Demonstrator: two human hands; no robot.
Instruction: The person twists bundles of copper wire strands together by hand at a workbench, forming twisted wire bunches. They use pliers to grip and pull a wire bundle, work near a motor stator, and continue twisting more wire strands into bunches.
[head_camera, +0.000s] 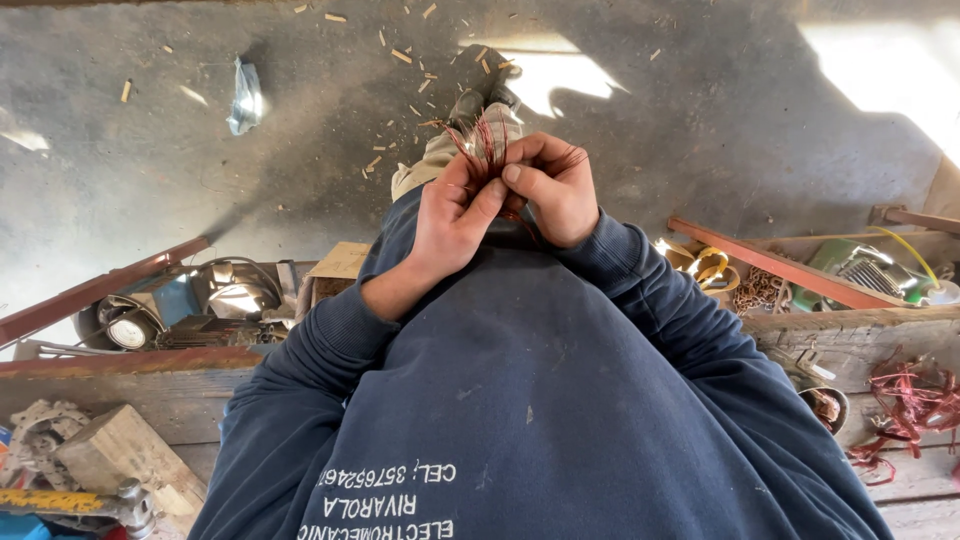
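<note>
My left hand (452, 215) and my right hand (556, 190) meet in front of my chest, over a dark blue sweatshirt with pale print. Both grip one bundle of thin reddish copper wire (484, 143), whose strands fan out above my fingers. The fingers of both hands are curled tight around the lower part of the bundle, which they hide. My shoe shows on the concrete floor (300, 120) just beyond the wire.
A wooden workbench (870, 335) runs across below me. On its left lie round metal parts (232, 292), a wood block (125, 455) and a rusty angle bar (100, 288). On its right are a chain (758, 288), yellow pieces (708, 266) and a tangle of red wire (908, 400).
</note>
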